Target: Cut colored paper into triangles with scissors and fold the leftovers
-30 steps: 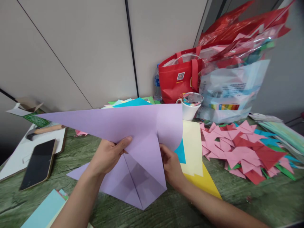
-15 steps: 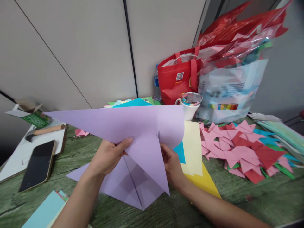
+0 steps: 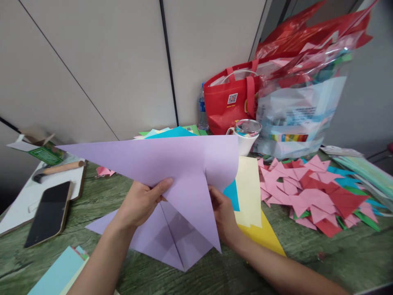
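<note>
A large sheet of lilac paper (image 3: 172, 157), partly folded and curling at its right end, is held up above the table. My left hand (image 3: 145, 200) grips it from the left, thumb on the front face and the other fingers behind. At the sheet's right side, my right hand (image 3: 222, 211) has its fingers curled around behind the hanging flap, so the fingertips are partly hidden. Below the held sheet, more creased lilac paper (image 3: 166, 241) spreads on the table; whether it is one piece with the sheet I cannot tell.
Cream (image 3: 250, 192) and yellow paper (image 3: 267, 233) lie right of the hands, beside a pile of folded pink pieces (image 3: 307, 188). Behind stand a white mug (image 3: 244, 141), a red bag (image 3: 227, 102) and a bottle (image 3: 202, 108). A phone (image 3: 49, 215) and a hammer (image 3: 58, 169) lie left.
Almost nothing differs. The lower tip of the flap and my right fingers have shifted very slightly to the right; my left hand keeps its hold.
</note>
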Motion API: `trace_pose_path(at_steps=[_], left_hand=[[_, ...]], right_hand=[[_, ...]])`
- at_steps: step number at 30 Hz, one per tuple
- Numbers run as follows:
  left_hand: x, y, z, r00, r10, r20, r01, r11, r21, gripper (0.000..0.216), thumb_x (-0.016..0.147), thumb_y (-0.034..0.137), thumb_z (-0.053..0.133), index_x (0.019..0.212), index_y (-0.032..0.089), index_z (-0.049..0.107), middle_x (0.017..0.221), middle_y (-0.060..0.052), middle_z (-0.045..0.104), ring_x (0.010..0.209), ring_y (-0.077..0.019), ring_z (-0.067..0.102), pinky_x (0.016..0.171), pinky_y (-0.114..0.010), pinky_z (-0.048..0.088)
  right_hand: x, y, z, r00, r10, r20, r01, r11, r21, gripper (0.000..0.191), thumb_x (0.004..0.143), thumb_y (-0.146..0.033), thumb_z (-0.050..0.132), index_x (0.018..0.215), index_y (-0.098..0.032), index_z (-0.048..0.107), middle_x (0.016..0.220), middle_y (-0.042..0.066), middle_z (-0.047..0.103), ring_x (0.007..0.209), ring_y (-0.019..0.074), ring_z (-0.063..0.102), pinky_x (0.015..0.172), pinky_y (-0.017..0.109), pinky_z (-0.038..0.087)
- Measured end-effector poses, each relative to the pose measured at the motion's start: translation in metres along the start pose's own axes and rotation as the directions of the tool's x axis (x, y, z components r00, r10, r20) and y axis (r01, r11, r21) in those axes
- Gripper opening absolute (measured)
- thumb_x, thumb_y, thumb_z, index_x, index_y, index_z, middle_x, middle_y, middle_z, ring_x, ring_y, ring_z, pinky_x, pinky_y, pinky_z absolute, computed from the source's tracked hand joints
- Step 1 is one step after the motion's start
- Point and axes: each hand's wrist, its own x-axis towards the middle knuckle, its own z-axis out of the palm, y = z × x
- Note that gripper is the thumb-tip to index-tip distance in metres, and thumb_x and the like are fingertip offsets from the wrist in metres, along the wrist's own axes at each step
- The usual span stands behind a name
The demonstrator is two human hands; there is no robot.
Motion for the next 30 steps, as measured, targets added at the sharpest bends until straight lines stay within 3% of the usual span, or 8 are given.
trace_pose_path(at_steps=[18, 30], left_hand=[[-0.0005, -0.0013, 0.0002, 1.000, -0.007, 0.003, 0.007, 1.000, -0.017, 0.023, 0.065, 0.029, 0.077, 0.081, 0.018, 0.066, 0.070, -0.001, 0.064, 0.071, -0.0169, 0.058, 0.062, -0.029, 0.050], [-0.0031, -0.0018, 0.0057, 0.997, -0.053, 0.052, 0.056, 0.998, -0.041, 0.019, 0.063, 0.029, 0.077, 0.069, 0.017, 0.063, 0.058, 0.002, 0.057, 0.062, -0.0149, 0.056, 0.062, -0.030, 0.050]], right_hand=[[-0.0004, -0.0046, 0.0003, 1.000, -0.018, -0.010, 0.018, 0.999, -0.028, 0.011, 0.066, -0.015, 0.064, 0.077, -0.019, 0.062, 0.071, -0.001, 0.068, 0.062, 0.0143, 0.059, 0.058, 0.026, 0.051], [0.0078, -0.0053, -0.0050, 0.999, -0.047, -0.004, 0.047, 0.998, -0.030, 0.026, 0.065, -0.015, 0.062, 0.091, -0.020, 0.059, 0.084, 0.003, 0.069, 0.076, 0.0192, 0.064, 0.066, 0.032, 0.053]])
